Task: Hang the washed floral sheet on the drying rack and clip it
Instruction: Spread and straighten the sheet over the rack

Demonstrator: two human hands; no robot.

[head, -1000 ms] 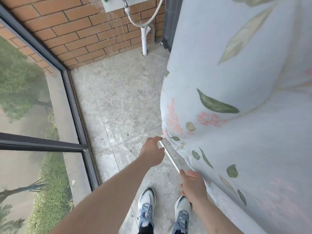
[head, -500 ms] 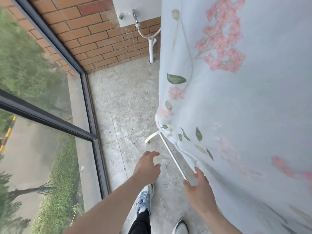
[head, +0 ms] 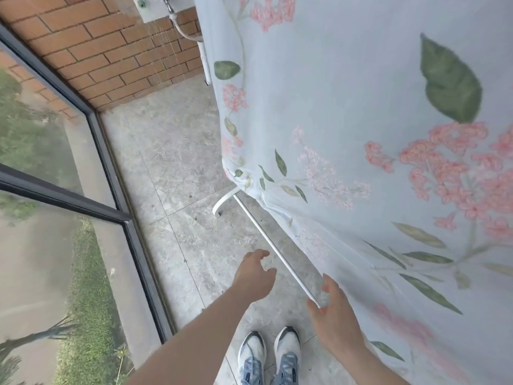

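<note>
Hands have come off the thin white metal rack bar (head: 273, 252) you gripped a second ago: your left hand (head: 254, 275) hovers just beside it, fingers loosely spread, your right hand (head: 334, 315) open at its near end, both empty. Above the bar, the pale blue floral cotton sheet (head: 361, 120) hangs draped; clipping probably comes next.

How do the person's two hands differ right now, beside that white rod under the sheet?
The left hand hovers clear of the white rod, over bare floor; the right hand is at the rod's near end, beside the floral sheet. The left fingers curl loosely; the right's are straighter. Both hold nothing.
</note>
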